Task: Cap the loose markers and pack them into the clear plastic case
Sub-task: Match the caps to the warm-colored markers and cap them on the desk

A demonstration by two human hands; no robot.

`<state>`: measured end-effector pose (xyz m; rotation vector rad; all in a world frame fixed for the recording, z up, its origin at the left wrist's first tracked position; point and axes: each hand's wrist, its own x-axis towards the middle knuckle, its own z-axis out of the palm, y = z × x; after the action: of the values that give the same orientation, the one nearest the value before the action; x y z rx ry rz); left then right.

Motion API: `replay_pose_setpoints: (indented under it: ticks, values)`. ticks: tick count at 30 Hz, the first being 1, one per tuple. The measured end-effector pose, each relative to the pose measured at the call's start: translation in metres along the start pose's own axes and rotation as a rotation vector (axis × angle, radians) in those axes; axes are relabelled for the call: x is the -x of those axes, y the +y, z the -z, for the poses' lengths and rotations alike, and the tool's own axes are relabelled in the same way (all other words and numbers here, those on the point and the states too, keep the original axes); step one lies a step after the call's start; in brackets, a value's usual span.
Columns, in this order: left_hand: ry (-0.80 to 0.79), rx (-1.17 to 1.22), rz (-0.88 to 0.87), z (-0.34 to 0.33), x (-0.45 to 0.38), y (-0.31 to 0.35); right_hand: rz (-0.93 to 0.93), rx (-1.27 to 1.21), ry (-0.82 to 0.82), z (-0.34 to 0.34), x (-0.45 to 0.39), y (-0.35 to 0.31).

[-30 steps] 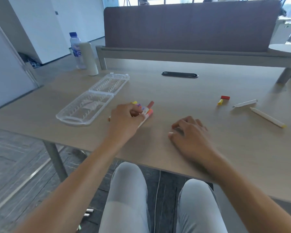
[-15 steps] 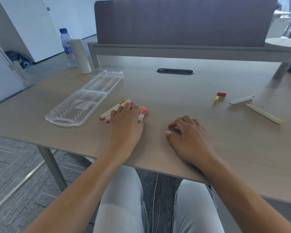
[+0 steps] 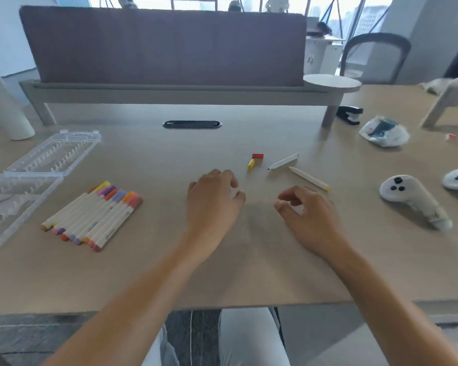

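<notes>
Markers [image 3: 91, 212] capped, laid in a row on worktop [image 3: 169, 273] beside open clear case [image 3: 35, 178] | two uncapped markers [image 3: 283, 161] and loose caps [image 3: 257, 156] ahead | left hand [image 3: 213, 204], right hand [image 3: 311, 216]: fingers loosely curled, nothing held.

The wooden table [image 3: 148, 273] carries a row of capped markers [image 3: 93, 213] left of the left hand [image 3: 213, 204], with the open clear case [image 3: 35, 178] further left. Just beyond the hands lie a red cap [image 3: 257, 156], a yellow cap [image 3: 251, 164] and two uncapped markers [image 3: 283, 161]. Two white controllers [image 3: 410, 198] lie right of the right hand [image 3: 311, 216].
</notes>
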<state>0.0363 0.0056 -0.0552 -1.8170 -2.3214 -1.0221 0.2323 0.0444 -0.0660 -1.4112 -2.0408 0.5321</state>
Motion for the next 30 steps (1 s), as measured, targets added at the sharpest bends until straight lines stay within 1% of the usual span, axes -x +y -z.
replay_pose_setpoints:
  ticks: [3, 5, 7, 9, 11, 13, 17, 20, 24, 26, 30]
  values:
    - [-0.065, 0.050, -0.032, -0.024, -0.014, 0.036, -0.027, 0.057, 0.064, 0.021, -0.010, 0.030]
    - [-0.116, 0.056, -0.048, -0.038, -0.025, 0.053, -0.023, 0.112, 0.072, 0.033, -0.019, 0.047]
    - [-0.173, 0.059, -0.051, -0.052, -0.036, 0.066, -0.037, 0.167, 0.015, 0.043, -0.030, 0.061]
    - [-0.208, 0.063, -0.050, -0.064, -0.045, 0.074, -0.053, 0.221, -0.083, 0.049, -0.041, 0.075]
    - [-0.213, 0.060, -0.045, -0.074, -0.051, 0.076, -0.042, 0.262, -0.166, 0.051, -0.048, 0.085]
    - [-0.208, 0.059, -0.033, -0.080, -0.055, 0.074, -0.009, 0.274, -0.202, 0.050, -0.050, 0.090]
    - [-0.202, 0.106, -0.020, -0.086, -0.056, 0.065, 0.052, 0.261, -0.172, 0.048, -0.044, 0.088]
    - [-0.185, 0.130, -0.009, -0.085, -0.055, 0.058, 0.073, 0.288, -0.181, 0.046, -0.028, 0.078]
    - [-0.196, 0.135, 0.040, -0.082, -0.055, 0.055, 0.147, 0.135, -0.213, 0.045, 0.005, 0.062]
    - [-0.215, 0.129, 0.050, -0.081, -0.054, 0.060, 0.104, 0.086, -0.159, 0.048, 0.010, 0.066]
    - [-0.249, 0.106, 0.082, -0.081, -0.048, 0.073, 0.042, 0.082, -0.037, 0.050, 0.008, 0.084]
